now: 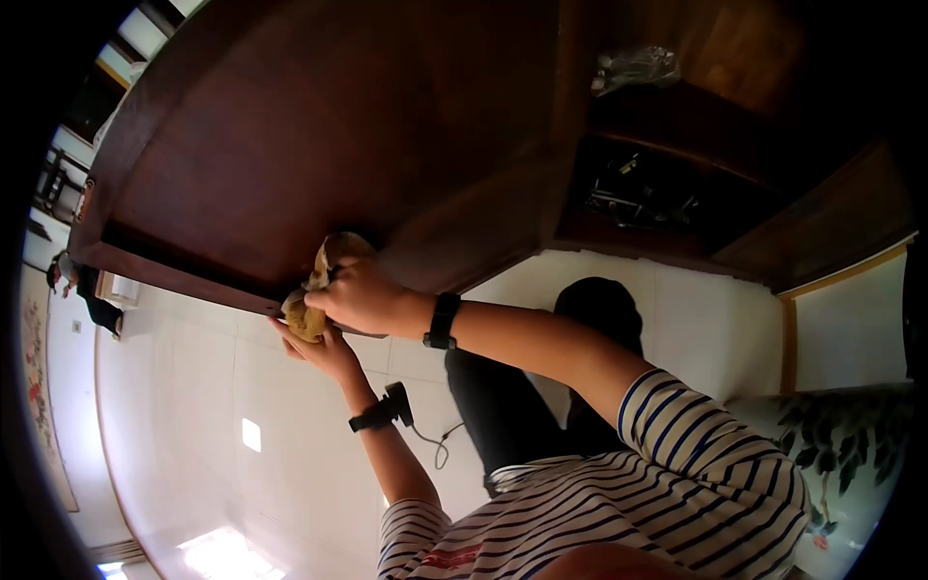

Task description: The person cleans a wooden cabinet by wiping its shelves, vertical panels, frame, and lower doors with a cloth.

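Observation:
A crumpled yellow-brown cloth (306, 323) is bunched at the lower edge of a dark reddish-brown wooden furniture panel (387, 126). My right hand (360, 298) is closed on the cloth's upper part, close against the panel. Just below, my left hand (327, 350) holds the lower bunch from underneath, and some of its fingers show beside the panel's edge rail (184, 280). The cloth covers part of both hands' grip. Each wrist wears a black band.
An open dark compartment (667, 184) on the right holds several small metal items. Above it lies a clear plastic bag (638, 70). Pale floor tiles (203, 387) stretch below the panel. A thin cable (440, 449) hangs by my left wrist. My bent knee (599, 304) is near the furniture.

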A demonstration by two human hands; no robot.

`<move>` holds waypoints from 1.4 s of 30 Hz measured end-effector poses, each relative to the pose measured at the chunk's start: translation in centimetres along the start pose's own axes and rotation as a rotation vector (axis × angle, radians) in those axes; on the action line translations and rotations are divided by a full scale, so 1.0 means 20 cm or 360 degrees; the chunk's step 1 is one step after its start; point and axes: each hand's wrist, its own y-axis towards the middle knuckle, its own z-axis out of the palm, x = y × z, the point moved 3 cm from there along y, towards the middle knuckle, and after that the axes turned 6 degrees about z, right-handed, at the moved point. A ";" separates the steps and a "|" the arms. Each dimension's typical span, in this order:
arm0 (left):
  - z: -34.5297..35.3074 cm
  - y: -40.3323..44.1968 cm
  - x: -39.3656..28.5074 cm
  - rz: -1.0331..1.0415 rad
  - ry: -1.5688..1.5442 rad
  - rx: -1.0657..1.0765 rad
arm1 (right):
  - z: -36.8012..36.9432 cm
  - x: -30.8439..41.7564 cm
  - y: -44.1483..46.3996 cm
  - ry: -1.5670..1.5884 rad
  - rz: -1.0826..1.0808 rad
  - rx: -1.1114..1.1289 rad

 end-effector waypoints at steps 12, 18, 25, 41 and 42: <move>0.46 -0.10 -0.23 0.1185 0.0777 0.0481 | -0.36 -0.35 -0.13 -0.0573 0.0254 -0.0133; 0.50 0.01 -0.25 0.1270 0.0892 0.0335 | -0.35 -0.36 -0.18 -0.0743 0.0321 0.0051; 0.50 0.02 -0.23 0.1367 0.0857 0.0302 | -0.39 -0.33 -0.24 -0.0840 0.0279 0.0163; 0.40 -0.14 -0.27 0.1240 0.0643 0.0140 | -0.23 -0.23 -0.27 -0.0983 0.0387 0.0196; 0.41 -0.14 -0.28 0.1232 0.0660 0.0134 | -0.24 -0.22 -0.25 -0.1069 0.0297 0.0113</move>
